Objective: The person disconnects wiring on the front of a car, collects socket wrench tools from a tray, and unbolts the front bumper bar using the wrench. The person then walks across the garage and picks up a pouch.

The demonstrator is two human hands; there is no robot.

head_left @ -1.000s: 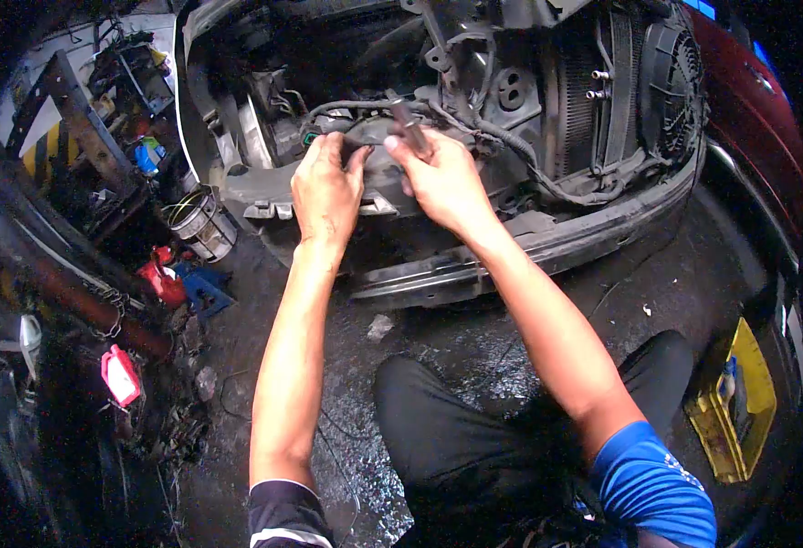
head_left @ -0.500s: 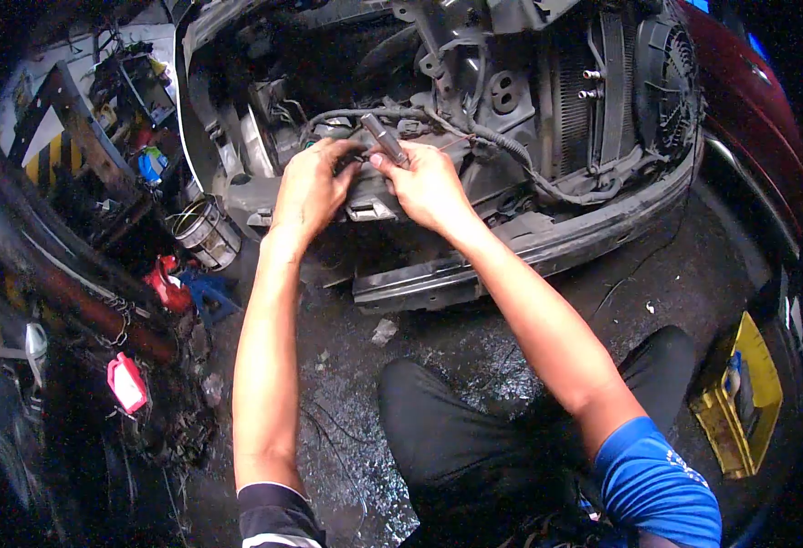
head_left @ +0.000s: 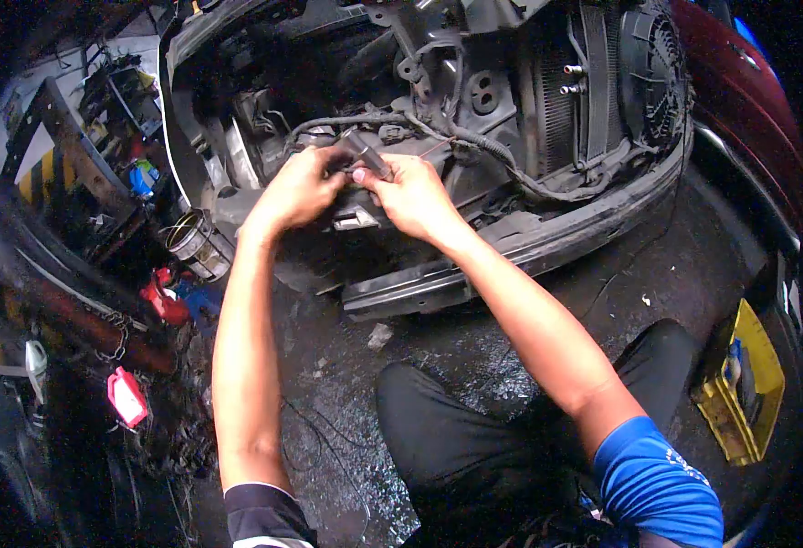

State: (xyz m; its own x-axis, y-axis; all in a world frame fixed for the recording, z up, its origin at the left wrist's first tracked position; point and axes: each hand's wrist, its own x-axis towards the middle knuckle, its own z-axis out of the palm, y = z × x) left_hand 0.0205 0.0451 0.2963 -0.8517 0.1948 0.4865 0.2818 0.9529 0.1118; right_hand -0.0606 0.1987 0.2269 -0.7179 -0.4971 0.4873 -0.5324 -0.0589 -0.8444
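Observation:
A dark cylindrical tool (head_left: 367, 155) is gripped in my right hand (head_left: 408, 194), its free end tilted up and to the left. Close beside it, my left hand (head_left: 301, 189) has its fingers curled near that tool, and what they hold, if anything, is hidden. Both hands are over the dark front edge of an opened car front. A small bracket with a light rectangular opening (head_left: 356, 218) lies just below them. Behind the hands a black wiring harness (head_left: 483, 143) runs across the bay.
At right are a radiator (head_left: 556, 110), a round fan (head_left: 652, 78) and a yellow tray (head_left: 730, 416). The bumper beam (head_left: 511, 262) crosses in front. At left stand a bucket (head_left: 198, 245), a red object (head_left: 164, 297) and a red-and-white container (head_left: 127, 398).
Both hands have moved left, the right one bringing the tool close to the left hand. The view has shifted slightly, too.

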